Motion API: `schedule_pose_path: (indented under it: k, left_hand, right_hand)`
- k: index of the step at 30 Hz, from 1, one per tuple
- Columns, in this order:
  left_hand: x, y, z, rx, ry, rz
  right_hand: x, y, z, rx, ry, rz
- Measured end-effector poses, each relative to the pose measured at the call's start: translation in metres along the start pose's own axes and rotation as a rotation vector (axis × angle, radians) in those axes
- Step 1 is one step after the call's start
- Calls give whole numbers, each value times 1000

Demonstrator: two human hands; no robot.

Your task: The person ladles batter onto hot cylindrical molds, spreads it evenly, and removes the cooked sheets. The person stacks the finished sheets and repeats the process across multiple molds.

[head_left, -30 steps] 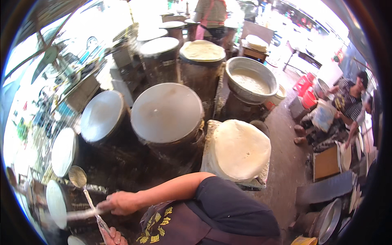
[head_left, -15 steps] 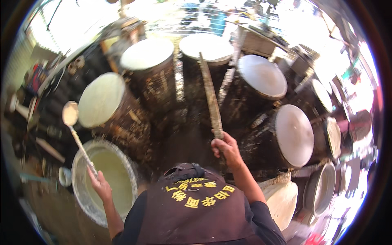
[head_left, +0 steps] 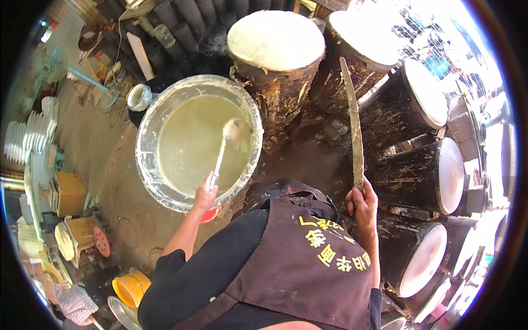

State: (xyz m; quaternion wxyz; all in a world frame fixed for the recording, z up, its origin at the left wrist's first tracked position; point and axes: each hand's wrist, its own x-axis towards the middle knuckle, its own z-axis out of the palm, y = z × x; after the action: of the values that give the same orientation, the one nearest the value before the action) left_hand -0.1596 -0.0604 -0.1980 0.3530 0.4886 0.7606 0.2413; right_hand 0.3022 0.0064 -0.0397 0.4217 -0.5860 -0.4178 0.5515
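My left hand (head_left: 205,195) grips the handle of a long ladle (head_left: 220,155). The ladle's bowl is over, or just at the surface of, pale batter (head_left: 187,137) in a large round tub (head_left: 144,151) with a batter-smeared rim; I cannot tell which. My right hand (head_left: 364,204) is closed around the lower end of a long, flat wooden stick (head_left: 355,124), which points away from me and curves slightly. Beyond the stick stand drum-shaped stoves with round pale tops, the nearest to the tub being a cream-topped drum (head_left: 278,44).
More drums with white tops (head_left: 451,176) curve around on the right. A small white pot (head_left: 140,98) stands beside the tub. At the far left are stacked white items (head_left: 36,129), a wooden box (head_left: 69,193) and a yellow bucket (head_left: 131,289). Dark cylinders (head_left: 181,41) line the back.
The view has swung left, bringing the tub nearer the middle. The ladle has moved from outside the tub's far-left rim to over the batter. The stick stays in my right hand.
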Motion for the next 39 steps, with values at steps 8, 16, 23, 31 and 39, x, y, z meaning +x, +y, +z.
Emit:
schedule_pose_path:
  k: [8, 16, 23, 31, 39]
  left_hand:
    - [3, 33, -54, 318, -253, -10]
    - [34, -16, 8, -86, -330, -47]
    - [-40, 71, 35, -1627, -556, -735]
    - [-125, 152, 18, -1965, -511, -348]
    - [-145, 239, -42, -1182, 121, 335]
  right_hand:
    - [2, 18, 18, -234, -75, 46]
    - [1, 24, 22, -508, -152, 17]
    - [21, 36, 16, -737, -463, -43]
    - [50, 38, 4, -728, -684, -271]
    - [44, -34, -12, 92, -766, -103]
